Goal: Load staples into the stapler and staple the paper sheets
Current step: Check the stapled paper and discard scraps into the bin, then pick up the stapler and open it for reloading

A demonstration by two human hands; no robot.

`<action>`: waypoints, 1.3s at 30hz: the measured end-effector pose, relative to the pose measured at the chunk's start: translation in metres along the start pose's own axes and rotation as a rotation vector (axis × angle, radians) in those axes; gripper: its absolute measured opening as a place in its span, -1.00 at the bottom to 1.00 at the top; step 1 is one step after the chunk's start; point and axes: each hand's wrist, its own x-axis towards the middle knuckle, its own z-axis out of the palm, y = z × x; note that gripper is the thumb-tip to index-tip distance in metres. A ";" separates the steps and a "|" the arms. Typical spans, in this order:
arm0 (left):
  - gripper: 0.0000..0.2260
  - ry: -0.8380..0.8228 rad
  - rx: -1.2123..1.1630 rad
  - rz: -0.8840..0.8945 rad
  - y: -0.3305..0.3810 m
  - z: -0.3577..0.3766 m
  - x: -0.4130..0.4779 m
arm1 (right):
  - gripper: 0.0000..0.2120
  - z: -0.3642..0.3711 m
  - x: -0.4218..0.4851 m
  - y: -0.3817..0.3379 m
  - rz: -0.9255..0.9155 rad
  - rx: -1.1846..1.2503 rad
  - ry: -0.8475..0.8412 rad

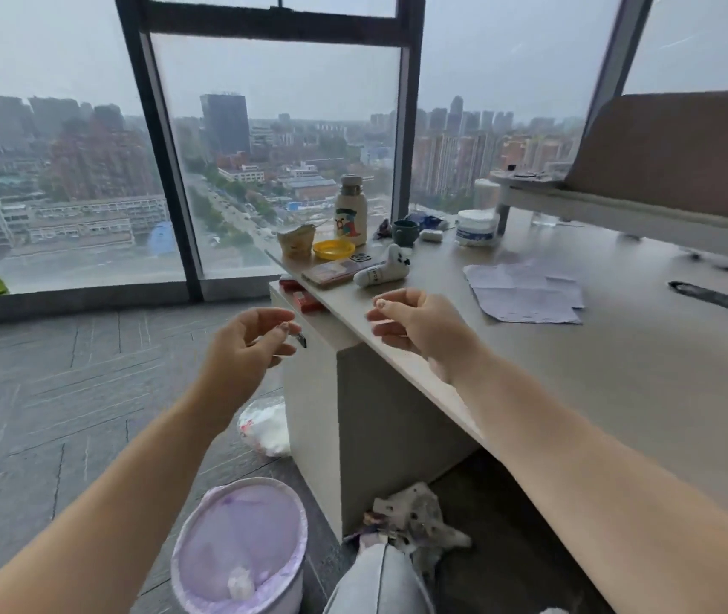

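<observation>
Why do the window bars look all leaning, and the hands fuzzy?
Head view: the wide-angle lens tilts the window frame and stretches the desk; soft grey daylight, no hard shadows; the left hand, the small dark piece it pinches, and the right hand are blurred.

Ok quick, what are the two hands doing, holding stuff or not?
Left hand: pinching a small dark piece.
Right hand: fingers curled; whether it holds anything cannot be told.

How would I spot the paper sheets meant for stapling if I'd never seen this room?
Look at the long pale desk on the right. Beyond the right hand, toward its middle, lie the paper sheets, a loose creased white stack. Unlike the white tub and dark mug standing farther back, they lie flat and alone.
</observation>
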 end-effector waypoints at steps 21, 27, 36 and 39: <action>-0.82 -0.738 -0.181 0.203 0.100 0.362 -0.076 | -0.96 -0.321 -0.244 0.043 -0.036 -0.305 1.125; -0.85 -0.680 -0.067 0.228 0.097 0.441 -0.089 | -0.63 -0.361 -0.255 0.079 0.124 -0.593 1.111; -0.86 -0.502 -0.070 0.213 0.093 0.496 -0.068 | -0.79 -0.395 -0.240 0.089 0.123 -0.738 0.963; -0.84 -0.455 -0.010 0.210 0.094 0.513 -0.061 | -0.82 -0.405 -0.248 0.087 0.142 -0.732 1.079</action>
